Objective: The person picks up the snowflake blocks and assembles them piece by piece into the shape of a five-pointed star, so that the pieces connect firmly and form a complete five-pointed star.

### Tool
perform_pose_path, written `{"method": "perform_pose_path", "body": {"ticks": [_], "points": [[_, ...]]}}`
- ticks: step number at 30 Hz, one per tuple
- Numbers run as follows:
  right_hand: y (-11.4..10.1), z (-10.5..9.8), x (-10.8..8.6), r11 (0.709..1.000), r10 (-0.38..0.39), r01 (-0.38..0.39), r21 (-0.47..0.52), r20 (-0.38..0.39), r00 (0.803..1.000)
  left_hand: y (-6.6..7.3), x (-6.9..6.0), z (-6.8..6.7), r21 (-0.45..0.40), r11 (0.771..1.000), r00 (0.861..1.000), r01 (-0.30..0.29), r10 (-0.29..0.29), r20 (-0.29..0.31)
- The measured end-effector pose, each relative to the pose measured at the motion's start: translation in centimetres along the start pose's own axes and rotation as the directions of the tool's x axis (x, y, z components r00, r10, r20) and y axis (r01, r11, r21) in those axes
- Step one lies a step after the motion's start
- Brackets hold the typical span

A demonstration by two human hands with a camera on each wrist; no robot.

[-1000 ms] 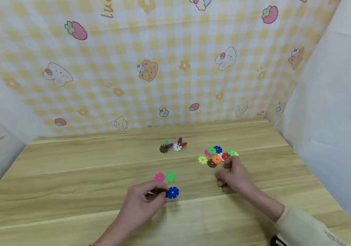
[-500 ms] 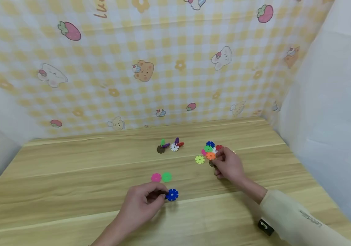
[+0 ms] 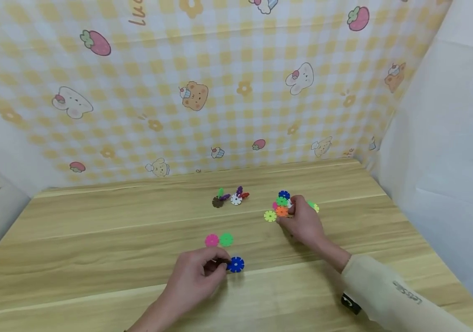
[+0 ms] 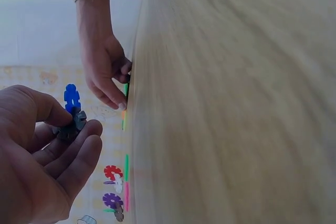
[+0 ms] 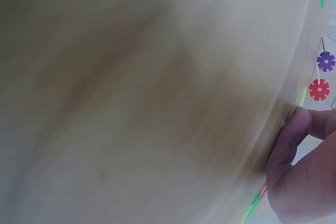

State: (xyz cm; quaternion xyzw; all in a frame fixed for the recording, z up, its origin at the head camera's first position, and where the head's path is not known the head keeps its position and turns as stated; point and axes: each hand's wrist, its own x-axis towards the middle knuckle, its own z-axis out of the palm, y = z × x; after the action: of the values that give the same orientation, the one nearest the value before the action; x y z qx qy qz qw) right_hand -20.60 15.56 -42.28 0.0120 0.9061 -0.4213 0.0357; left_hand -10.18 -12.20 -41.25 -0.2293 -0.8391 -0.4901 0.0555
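Observation:
My left hand (image 3: 195, 274) pinches a dark brown notched disc (image 4: 72, 125) between thumb and fingers, above the table. A blue notched disc (image 3: 236, 264) is joined to it and sticks out to the right. My right hand (image 3: 306, 223) is down at a loose pile of notched discs, its thumb and index fingertip beside an orange disc (image 3: 281, 211). Whether its fingers grip a disc is hidden. A green disc (image 3: 281, 201), a blue disc (image 3: 284, 194) and a lime disc (image 3: 270, 216) lie next to that hand.
A pink disc (image 3: 211, 240) and a green disc (image 3: 226, 240) lie flat beyond my left hand. Farther back stand two joined clusters, one with a brown disc (image 3: 217, 202), one with a white disc (image 3: 236, 199). A checked cloth (image 3: 228, 115) hangs behind the wooden table (image 3: 95, 240).
My right hand has moved left across the pile, from its right side to the orange disc. The orange and blue discs there have shifted slightly. My left hand still pinches the joined discs.

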Motion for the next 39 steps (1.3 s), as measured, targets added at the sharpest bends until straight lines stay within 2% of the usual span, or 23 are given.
{"method": "perform_pose_path", "body": {"ticks": [9, 17, 20, 24, 28, 32, 36, 39], "points": [[-0.3, 0.9, 1.3, 0.992, -0.037, 0.032, -0.123, -0.035, 0.999, 0.0, -0.1, 0.2, 0.020, 1.000, 1.000, -0.013, 0.013, 0.002], [-1.1, 1.3, 2.0, 0.981, -0.013, 0.006, -0.193, -0.037, 0.999, 0.0, -0.1, 0.3, 0.032, 0.999, 1.000, -0.026, 0.026, 0.000], [-1.6, 1.7, 2.4, 0.970, -0.024, 0.010, -0.241, -0.055, 0.998, 0.0, -0.1, 0.4, 0.036, 0.999, 1.000, -0.027, 0.027, 0.005], [-1.7, 2.1, 2.8, 0.968, -0.019, -0.002, -0.250, -0.081, 0.996, 0.0, -0.1, 0.5, 0.037, 0.999, 1.000, -0.023, 0.022, 0.016], [-1.2, 2.0, 2.9, 0.986, -0.026, 0.010, -0.168, -0.092, 0.995, 0.1, -0.1, 0.4, 0.039, 0.999, 1.000, -0.010, 0.009, 0.015], [-1.0, 1.4, 2.3, 0.998, -0.041, 0.044, 0.039, -0.069, 0.997, 0.1, -0.1, 0.2, 0.036, 0.999, 1.000, 0.007, -0.007, 0.014], [-0.6, 0.7, 1.5, 0.964, -0.018, 0.020, 0.265, -0.012, 1.000, 0.1, -0.1, 0.1, 0.033, 0.999, 1.000, 0.019, -0.019, 0.013], [-0.3, -0.1, 0.8, 0.930, 0.007, -0.019, 0.368, 0.035, 0.999, 0.1, 0.1, 0.0, 0.031, 0.999, 1.000, 0.018, -0.018, 0.015]]}}
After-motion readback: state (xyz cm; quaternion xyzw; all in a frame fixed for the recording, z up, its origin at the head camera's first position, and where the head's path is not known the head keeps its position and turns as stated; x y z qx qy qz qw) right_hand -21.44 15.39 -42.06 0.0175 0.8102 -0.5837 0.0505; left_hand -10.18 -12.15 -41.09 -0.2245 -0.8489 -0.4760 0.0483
